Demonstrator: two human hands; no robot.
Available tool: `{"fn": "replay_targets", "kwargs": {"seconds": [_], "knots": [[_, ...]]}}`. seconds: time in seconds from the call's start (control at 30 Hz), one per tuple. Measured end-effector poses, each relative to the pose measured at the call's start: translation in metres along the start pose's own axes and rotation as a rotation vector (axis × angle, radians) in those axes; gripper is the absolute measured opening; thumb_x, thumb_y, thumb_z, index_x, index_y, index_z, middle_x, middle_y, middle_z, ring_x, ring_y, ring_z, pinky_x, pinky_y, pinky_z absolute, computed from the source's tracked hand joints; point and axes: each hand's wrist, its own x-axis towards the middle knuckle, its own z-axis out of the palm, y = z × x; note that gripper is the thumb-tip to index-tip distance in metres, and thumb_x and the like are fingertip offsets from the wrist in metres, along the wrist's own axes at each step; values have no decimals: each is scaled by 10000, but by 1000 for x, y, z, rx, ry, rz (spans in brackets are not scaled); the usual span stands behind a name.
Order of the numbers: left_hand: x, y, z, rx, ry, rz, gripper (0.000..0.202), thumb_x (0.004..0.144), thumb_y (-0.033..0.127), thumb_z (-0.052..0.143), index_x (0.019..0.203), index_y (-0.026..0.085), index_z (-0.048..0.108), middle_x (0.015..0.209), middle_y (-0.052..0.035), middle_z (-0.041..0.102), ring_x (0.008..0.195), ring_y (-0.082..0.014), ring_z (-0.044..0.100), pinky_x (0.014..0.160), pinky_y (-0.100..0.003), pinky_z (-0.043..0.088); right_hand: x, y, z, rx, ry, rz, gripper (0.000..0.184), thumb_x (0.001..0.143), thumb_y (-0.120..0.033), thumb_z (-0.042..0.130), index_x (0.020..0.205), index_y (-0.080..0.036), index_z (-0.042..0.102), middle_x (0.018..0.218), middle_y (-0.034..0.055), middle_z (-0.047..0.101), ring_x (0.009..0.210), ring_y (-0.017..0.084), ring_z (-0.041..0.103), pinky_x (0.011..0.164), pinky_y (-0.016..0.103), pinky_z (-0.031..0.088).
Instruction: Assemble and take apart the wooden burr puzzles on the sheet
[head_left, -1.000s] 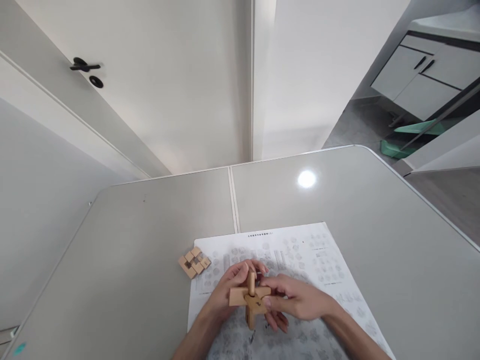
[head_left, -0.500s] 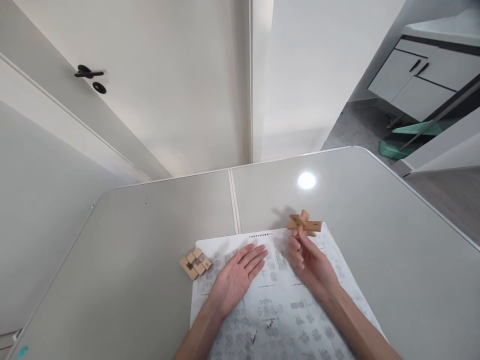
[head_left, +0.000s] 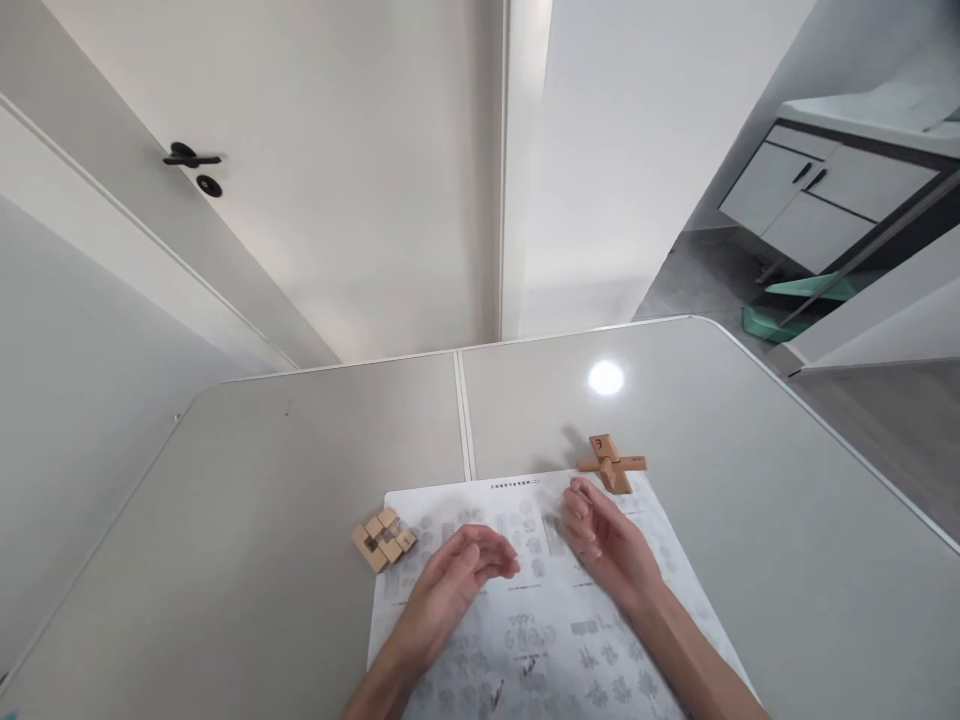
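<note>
A cross-shaped wooden interlocking puzzle [head_left: 613, 464] with a dark mark on one arm rests at the far right corner of a printed instruction sheet [head_left: 532, 590]. Just in front of it is my right hand [head_left: 606, 545], empty and loosely curled, with a small gap to the wood. My left hand [head_left: 454, 590] hovers over the left half of the sheet, fingers bent and thumb apart, holding nothing. To its upper left, a second wooden block puzzle [head_left: 384, 540], made of stepped cubes, lies across the sheet's left edge.
The sheet lies on a grey table [head_left: 247, 530] with a pale seam [head_left: 464, 420] running across its top. Beyond the far edge stand a door with a black handle [head_left: 191, 157] and a wall. A white cabinet [head_left: 825, 190] and green container [head_left: 780, 318] are at right.
My right hand has let go of the cross-shaped puzzle, which now sits on the sheet's corner. My left hand has turned from palm-up and flat to curled. The view has shifted slightly.
</note>
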Motion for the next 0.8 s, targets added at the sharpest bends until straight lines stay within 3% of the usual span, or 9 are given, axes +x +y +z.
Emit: {"fn": "replay_targets", "kwargs": {"seconds": [0.07, 0.13, 0.23, 0.3, 0.4, 0.47, 0.6, 0.8], "knots": [[-10, 9, -9, 373, 88, 87, 318, 1081, 442, 506, 1053, 197, 707, 992, -95, 727, 918, -229, 682, 915, -401, 536, 0, 3, 3, -89, -37, 42, 230, 943, -386, 796, 919, -196, 669, 748, -32, 495, 543, 76, 347, 436, 183, 318], [-19, 15, -25, 773, 266, 262, 254, 1061, 407, 544, 1011, 215, 702, 951, -76, 712, 917, -228, 666, 877, -377, 534, 0, 4, 6, -173, -49, 76, 261, 950, -403, 790, 881, -187, 659, 751, -20, 524, 547, 78, 374, 465, 200, 317], [-29, 18, -55, 1259, 574, 530, 166, 975, 366, 676, 1078, 238, 702, 1096, -90, 709, 1108, -283, 635, 1009, -450, 512, 1, 5, 8, -234, -43, 104, 288, 925, -405, 820, 853, -182, 652, 751, -10, 545, 576, 93, 426, 522, 222, 346], [-35, 17, -74, 1426, 682, 515, 384, 921, 427, 737, 1243, 235, 655, 1251, -123, 671, 1199, -330, 588, 1043, -513, 509, 1, 5, 8, -235, -38, 112, 296, 908, -408, 837, 850, -183, 653, 751, -9, 551, 587, 100, 434, 541, 231, 349], [-41, 12, -96, 1508, 697, 391, 647, 873, 539, 753, 1404, 234, 547, 1368, -144, 625, 1275, -377, 560, 1060, -576, 511, 3, 6, 6, -223, -32, 123, 300, 898, -412, 847, 850, -185, 656, 748, -10, 555, 596, 105, 433, 550, 233, 341], [-44, 9, -102, 1489, 699, 323, 705, 857, 576, 751, 1431, 241, 517, 1378, -139, 622, 1274, -377, 580, 1056, -577, 523, 4, 6, 5, -219, -31, 129, 300, 898, -412, 847, 849, -184, 658, 748, -9, 557, 602, 106, 436, 556, 232, 339], [-43, 7, -102, 1417, 719, 268, 636, 861, 566, 740, 1385, 260, 550, 1321, -114, 661, 1226, -354, 631, 1050, -553, 534, 5, 7, 3, -210, -41, 128, 283, 915, -404, 832, 864, -181, 667, 761, -4, 571, 610, 103, 448, 563, 224, 344], [-40, 4, -96, 1385, 743, 291, 573, 891, 557, 703, 1368, 265, 579, 1282, -96, 688, 1165, -323, 677, 1011, -516, 566, 6, 8, 3, -209, -54, 134, 264, 943, -397, 807, 887, -176, 674, 767, 4, 584, 616, 105, 465, 565, 225, 347]]}}
